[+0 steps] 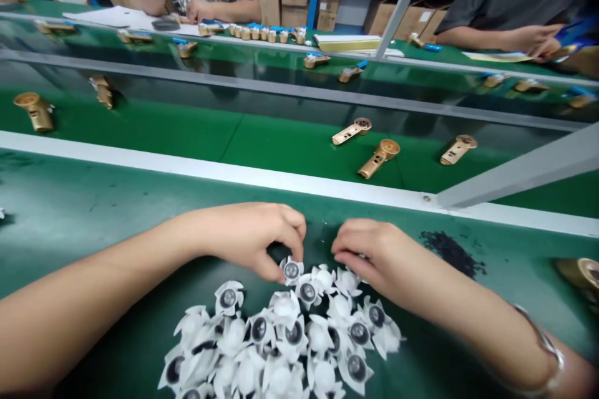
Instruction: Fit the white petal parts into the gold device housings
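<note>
A pile of small white fan blades (261, 328) with dark round hubs lies on the green table in front of me. At the pile's far edge, my left hand (274, 234) is closed, thumb and fingers pinching one white fan blade (291, 270) with its dark hub facing up. Across a small gap, my right hand (367, 246) hovers by the pile's upper right side, thumb and fingers pressed together. Whatever its fingertips hold, if anything, is hidden. Another white fan blade (347, 282) lies just under that hand.
Black small parts (453, 252) lie heaped right of my right hand. Beyond a white rail (224, 169), gold handheld-fan housings (380, 158) rest on a green belt. A grey post (519, 165) rises at right. Two people work across the line; a gold part (584, 274) sits at the right edge.
</note>
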Demonstrator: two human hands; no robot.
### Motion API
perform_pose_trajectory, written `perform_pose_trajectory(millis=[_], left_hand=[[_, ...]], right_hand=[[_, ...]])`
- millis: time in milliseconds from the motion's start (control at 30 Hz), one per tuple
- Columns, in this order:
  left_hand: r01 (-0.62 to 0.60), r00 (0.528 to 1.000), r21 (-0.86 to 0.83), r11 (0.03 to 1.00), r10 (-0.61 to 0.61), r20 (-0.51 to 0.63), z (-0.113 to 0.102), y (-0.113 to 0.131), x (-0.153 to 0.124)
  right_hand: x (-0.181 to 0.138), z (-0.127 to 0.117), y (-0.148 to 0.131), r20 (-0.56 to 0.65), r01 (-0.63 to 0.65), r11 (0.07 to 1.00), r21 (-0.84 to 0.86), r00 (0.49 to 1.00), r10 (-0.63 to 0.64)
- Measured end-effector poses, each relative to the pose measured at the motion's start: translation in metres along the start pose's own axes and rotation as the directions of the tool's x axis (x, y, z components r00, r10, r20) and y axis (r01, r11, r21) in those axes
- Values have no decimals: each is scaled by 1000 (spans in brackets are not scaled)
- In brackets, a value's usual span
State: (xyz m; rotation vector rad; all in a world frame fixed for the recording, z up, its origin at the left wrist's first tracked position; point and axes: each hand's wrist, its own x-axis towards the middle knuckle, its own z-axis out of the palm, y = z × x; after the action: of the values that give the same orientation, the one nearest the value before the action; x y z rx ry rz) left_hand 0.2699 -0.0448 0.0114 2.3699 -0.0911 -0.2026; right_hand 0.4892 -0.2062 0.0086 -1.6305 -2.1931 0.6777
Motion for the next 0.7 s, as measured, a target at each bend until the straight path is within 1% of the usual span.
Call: perform_pose_trajectory(millis=[33,100,200,333,400,433,500,567,633,700], left_hand=[[-5,999,-11,1000,4,-35,0,-4,0],[-25,994,-36,999,21,-107,0,-12,1],[-54,980,-41,998,45,-193,1,-21,2],[-70,975,-13,997,66,-214,4,-26,3],[-83,967,-19,996,76,-243,5,-27,4],[-89,960,-33,996,77,-270,6,-28,5],[-69,944,-102,992,32,-329,8,-27,5],[1,925,-242,970,-92,-368,10,-23,6],[90,896,-416,905,-255,-362,11,-16,7],[116,868,-572,812,-363,-339,12,-7,8]], right_hand=[[-3,6,-5,30,35,999,-8,999,-35],[-5,15,-8,37,74,995,-71,997,-72],[0,19,-8,39,105,970,-217,994,-99],[11,20,-12,155,202,875,-440,977,-147],[17,19,-14,189,224,835,-503,971,-147],[19,18,-14,188,210,833,-512,974,-130],[24,11,-14,151,124,877,-465,987,-59],[28,1,-15,42,-1,944,-329,999,16],[31,-10,-20,-121,-81,985,-154,991,63],[34,-16,-26,-245,-80,997,-16,967,74]])
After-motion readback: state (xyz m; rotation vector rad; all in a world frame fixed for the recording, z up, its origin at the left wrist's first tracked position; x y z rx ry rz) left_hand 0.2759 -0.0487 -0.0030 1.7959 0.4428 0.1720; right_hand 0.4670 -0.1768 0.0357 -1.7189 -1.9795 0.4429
